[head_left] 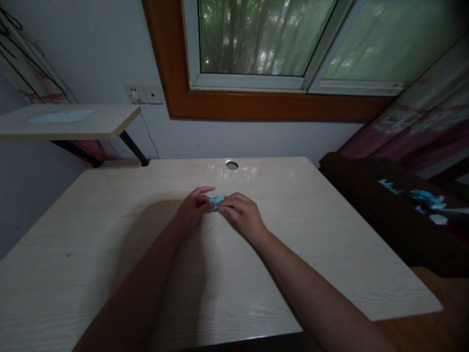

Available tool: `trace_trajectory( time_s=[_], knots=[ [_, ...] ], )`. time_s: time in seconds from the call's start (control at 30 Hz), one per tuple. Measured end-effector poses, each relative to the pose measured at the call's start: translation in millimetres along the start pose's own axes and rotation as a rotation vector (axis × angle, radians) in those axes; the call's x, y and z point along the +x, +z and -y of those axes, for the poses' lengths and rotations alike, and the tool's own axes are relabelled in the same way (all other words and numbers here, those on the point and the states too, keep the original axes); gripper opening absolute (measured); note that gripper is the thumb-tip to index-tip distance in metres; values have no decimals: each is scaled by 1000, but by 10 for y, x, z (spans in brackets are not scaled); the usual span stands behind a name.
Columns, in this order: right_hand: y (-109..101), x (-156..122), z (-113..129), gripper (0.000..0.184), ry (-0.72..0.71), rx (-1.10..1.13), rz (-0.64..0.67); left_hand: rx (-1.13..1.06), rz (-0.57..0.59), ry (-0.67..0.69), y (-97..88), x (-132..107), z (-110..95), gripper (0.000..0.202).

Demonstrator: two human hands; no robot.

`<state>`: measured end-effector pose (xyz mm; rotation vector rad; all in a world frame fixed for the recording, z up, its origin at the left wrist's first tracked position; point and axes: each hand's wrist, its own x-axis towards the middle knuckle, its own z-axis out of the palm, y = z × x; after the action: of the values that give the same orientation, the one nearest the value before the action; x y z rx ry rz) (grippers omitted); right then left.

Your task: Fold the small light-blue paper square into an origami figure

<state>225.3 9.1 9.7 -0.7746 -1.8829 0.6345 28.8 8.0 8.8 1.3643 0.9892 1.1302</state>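
A small piece of light blue folded paper (217, 200) is held between my two hands, over the middle of the pale wood-grain table (311, 254). My left hand (193, 206) pinches its left end between thumb and fingers, with the index finger stretched out above it. On the other side, my right hand (244, 211) grips the right end with its fingertips. The fingers cover part of the paper, so its full shape is hidden.
A raised shelf (110, 122) on black legs stands at the back left, bearing a white sheet (60, 116). Near the far edge is a round cable hole (232, 165). Right of the table, a dark brown surface (366, 195) carries several blue pieces (427, 198). A window lies behind.
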Motion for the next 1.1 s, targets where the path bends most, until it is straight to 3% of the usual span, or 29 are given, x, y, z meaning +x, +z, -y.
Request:
trace_trajectory(
  time_s=[0.5,0.6,0.77,0.9,1.1],
  knots=[
    [31,2,-99,9,97,105,22,-13,4,21,5,15,47,50],
    [27,4,-98,9,100,92,-37,-48,-22,29,8,-8,7,49],
    [-3,30,-65,8,97,67,-132,-107,-56,124,57,-76,-47,30],
    [-7,35,-37,8,98,97,-128,41,-39,147,82,-97,-20,22],
    [10,26,1,7,128,142,-112,182,-122,182,46,-112,6,17]
  ],
)
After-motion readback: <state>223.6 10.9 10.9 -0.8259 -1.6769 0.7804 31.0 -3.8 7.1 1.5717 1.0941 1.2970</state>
